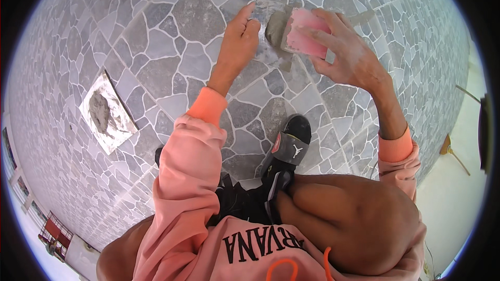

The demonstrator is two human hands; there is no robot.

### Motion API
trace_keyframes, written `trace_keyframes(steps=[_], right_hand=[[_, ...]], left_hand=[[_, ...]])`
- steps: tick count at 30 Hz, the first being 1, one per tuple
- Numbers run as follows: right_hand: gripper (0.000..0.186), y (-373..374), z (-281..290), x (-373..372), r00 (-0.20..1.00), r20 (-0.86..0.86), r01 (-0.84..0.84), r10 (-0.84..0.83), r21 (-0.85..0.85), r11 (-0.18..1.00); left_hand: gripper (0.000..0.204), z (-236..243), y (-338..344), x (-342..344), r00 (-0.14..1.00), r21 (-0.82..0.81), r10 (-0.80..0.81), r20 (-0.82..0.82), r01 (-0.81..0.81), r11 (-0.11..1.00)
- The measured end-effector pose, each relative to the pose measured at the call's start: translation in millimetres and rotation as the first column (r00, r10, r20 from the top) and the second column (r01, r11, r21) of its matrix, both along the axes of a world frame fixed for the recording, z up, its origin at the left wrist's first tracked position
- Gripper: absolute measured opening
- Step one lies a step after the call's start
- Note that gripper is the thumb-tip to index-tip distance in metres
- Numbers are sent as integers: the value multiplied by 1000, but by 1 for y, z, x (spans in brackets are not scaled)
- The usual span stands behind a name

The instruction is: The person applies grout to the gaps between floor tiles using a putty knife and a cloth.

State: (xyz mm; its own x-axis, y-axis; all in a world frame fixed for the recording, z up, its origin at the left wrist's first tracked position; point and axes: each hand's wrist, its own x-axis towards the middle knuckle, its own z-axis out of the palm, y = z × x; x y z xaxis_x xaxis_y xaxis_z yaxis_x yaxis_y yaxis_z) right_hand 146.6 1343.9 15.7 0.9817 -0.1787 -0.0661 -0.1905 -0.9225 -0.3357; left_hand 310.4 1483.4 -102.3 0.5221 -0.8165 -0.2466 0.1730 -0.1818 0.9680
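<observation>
My right hand grips a pink rectangular block, perhaps a sponge, with rough, pale edges. It rests against a dark grey lump of wet mortar on the stone-patterned tiled floor, where grey smears surround it. Just left of this lump is my left hand, its index finger stretched forward at the tile and the others curled, holding nothing that I can see.
A white board smeared with grey mortar lies at the left. My black slide sandal is below my hands. A long-handled tool lies on pale ground at the right. A red metal frame shows at the far lower left.
</observation>
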Motion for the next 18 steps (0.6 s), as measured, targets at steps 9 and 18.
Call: trace_keyframes(steps=[9,18], right_hand=[[41,-8,-5,-13,982,-178,-63,64,13,998],[46,-13,-51,-68,846,-368,398,-386,-48,916]], left_hand=[[47,-8,3,-6,999,4,5,48,-6,1000],[44,-9,-2,15,978,-99,141,-153,-157,983]])
